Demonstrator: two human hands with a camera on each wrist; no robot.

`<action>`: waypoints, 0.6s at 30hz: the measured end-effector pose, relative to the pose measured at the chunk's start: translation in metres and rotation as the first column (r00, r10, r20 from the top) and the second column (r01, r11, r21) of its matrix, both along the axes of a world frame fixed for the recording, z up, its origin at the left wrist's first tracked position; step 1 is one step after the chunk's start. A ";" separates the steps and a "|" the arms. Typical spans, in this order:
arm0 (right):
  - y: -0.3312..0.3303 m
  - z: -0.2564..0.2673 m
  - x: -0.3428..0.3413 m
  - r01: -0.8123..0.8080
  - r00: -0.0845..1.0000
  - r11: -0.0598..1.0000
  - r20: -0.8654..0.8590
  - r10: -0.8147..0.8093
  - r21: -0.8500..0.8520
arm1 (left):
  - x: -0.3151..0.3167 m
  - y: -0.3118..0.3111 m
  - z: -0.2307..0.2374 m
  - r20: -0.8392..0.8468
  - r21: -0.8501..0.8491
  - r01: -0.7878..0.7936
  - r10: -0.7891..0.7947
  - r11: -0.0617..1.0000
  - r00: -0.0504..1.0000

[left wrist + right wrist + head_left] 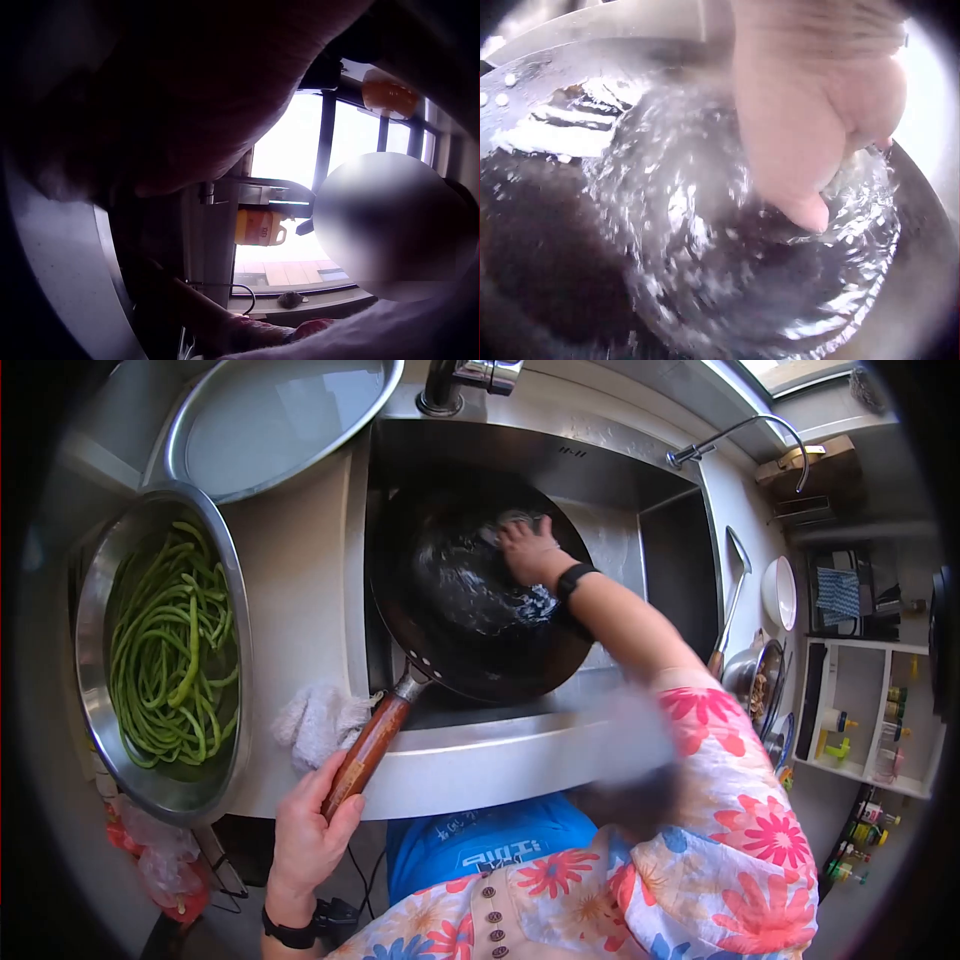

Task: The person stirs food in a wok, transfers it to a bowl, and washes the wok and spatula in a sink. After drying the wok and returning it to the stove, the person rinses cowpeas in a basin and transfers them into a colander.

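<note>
A large black wok [420, 620] stands in the sink, with swirling water [465, 585] in its bowl. My left hand [315, 835] grips the wok's reddish-brown wooden handle [368, 748] over the counter's front edge. In the left wrist view, that hand [217, 112] is a dark shape close to the camera. My right hand [532, 550] reaches into the wok at its far right inner side. The right wrist view shows the right hand [802, 127] with its thumb at the churning water; its other fingers are mostly hidden. Whether these fingers hold something pale I cannot tell.
Left of the sink, green beans [180, 650] fill an oval metal basin [232, 575]. Behind it sits another metal basin [180, 450]. A crumpled cloth [318, 725] lies by the handle. A faucet [470, 375] overhangs the sink's back; a spatula [738, 575] and white bowl [780, 593] are at right.
</note>
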State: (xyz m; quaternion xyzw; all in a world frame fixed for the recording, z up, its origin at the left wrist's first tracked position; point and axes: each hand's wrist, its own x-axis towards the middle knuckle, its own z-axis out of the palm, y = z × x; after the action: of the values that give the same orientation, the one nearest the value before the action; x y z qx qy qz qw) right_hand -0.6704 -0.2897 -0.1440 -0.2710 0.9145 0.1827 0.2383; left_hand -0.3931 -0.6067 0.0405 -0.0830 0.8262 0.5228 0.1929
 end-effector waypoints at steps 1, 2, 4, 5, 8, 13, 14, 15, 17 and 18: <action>0.018 0.006 0.014 -0.046 0.997 0.997 0.057 0.043 0.057 | 0.001 0.000 -0.002 0.033 0.053 -0.044 0.042 0.998 0.999; 0.032 0.013 0.031 -0.097 0.990 0.989 0.112 0.085 0.109 | 0.001 -0.001 -0.003 0.064 0.104 -0.091 0.085 0.990 0.994; 0.083 -0.083 0.064 -0.548 0.818 0.791 0.372 0.439 0.273 | 0.002 -0.002 -0.004 0.089 0.142 -0.101 0.089 0.985 0.992; 0.064 -0.005 0.079 -0.549 0.818 0.789 0.374 0.437 0.277 | 0.001 -0.002 -0.004 0.077 0.140 -0.093 0.082 0.986 0.994; -0.004 0.070 0.105 0.206 0.572 0.893 0.789 0.223 -0.401 | -0.001 -0.001 -0.002 0.093 0.155 -0.109 0.096 0.982 0.991; 0.038 0.050 0.066 -0.317 0.772 0.943 0.605 0.197 0.098 | -0.003 -0.001 -0.002 0.135 0.165 -0.114 0.092 0.980 0.987; 0.049 0.040 0.055 -0.429 0.811 0.863 0.535 0.238 0.268 | -0.003 -0.001 -0.002 0.156 0.173 -0.122 0.095 0.977 0.983; 0.058 0.025 0.044 -0.373 0.896 0.902 0.339 0.288 0.218 | -0.003 0.000 -0.002 0.175 0.182 -0.132 0.100 0.974 0.979; 0.056 0.011 0.032 -0.264 0.963 0.959 0.074 0.257 0.104 | -0.004 0.001 -0.005 0.152 0.168 -0.113 0.088 0.979 0.985; 0.038 0.004 0.029 -0.203 0.979 0.978 0.026 0.202 0.049 | -0.005 0.002 -0.007 0.123 0.151 -0.097 0.079 0.984 0.989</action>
State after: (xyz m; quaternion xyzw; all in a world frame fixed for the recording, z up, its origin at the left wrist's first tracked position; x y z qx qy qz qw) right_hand -0.6414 -0.2520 -0.1404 -0.3582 0.8747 0.2267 0.2348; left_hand -0.3985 -0.6049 0.0339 -0.1344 0.7653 0.5885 0.2234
